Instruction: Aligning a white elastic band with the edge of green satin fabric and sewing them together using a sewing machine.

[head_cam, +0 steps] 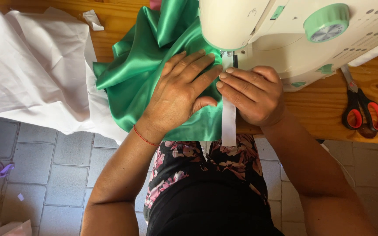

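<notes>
Head camera, looking down: a person at a wooden table (311, 109) presses both palms flat at the needle end of a white sewing machine (285, 30). The left hand (178, 94) lies on a heap of green satin fabric (149, 57), its fingers (189, 65) slightly fanned and stretched toward the machine's head, thumb tucked below. The right hand (252, 94) lies just beside it, fingers (237, 81) pressed together and flat, their tips meeting those of the left hand over a white strip (229, 122) that runs back from under the fingertips and hangs past the table edge. Neither hand pinches anything; both simply hold cloth down.

The risk, judging from this view, lies in closeness: the fingertips of both hands sit just short of the needle area, and slippery satin could slide under a flat palm, letting the strip drift off the green edge or drawing a fingertip in too near. The loose bulk of satin beyond the left fingers could also drag sideways on the seam.

Red-handled scissors (362, 111) lie well to the outer side of the right hand; white cloth (36, 70) spills off the table far beyond the left.

Hidden: the needle and presser foot are largely masked by the machine head and fingertips, so whether the needle is down cannot be told. The upper end of the strip vanishes beneath the fingers, and the machine's far side is cut off.
</notes>
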